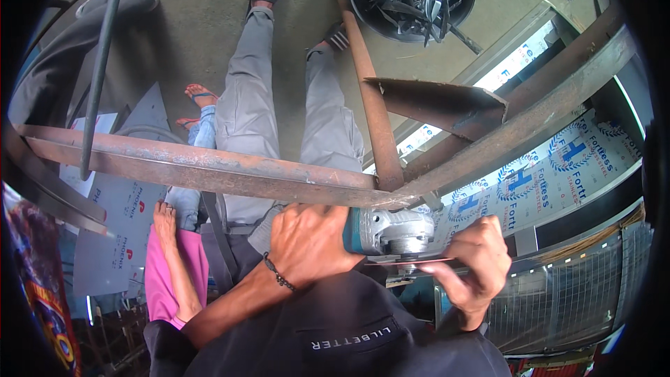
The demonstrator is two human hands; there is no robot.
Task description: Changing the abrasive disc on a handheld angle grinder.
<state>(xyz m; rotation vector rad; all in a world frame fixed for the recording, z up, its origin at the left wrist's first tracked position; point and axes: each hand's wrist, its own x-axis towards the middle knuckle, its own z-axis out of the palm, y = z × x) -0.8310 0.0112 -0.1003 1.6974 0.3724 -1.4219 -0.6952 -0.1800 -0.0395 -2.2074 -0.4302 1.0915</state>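
Note:
My left hand [313,239], with a dark beaded bracelet at the wrist, is wrapped round the teal body of an angle grinder [401,229]. The grinder's grey metal head points right, and a thin disc [401,262] shows nearly edge-on below it. My right hand [476,265] has its fingers curled and its thumb against the disc's right edge, pinching it. Just beyond both hands runs a rusty steel frame [202,169], its bars meeting near the grinder. A bent piece of rusty plate [440,103] stands by the right bar.
A round black tub [349,7] full of metal scraps stands far right on the concrete floor. Film-covered sheets [544,167] lie at right. My grey-trousered legs [248,91] stretch ahead under the frame. A person in pink [160,276] sits close on the left; a dark rod [103,63] rises there.

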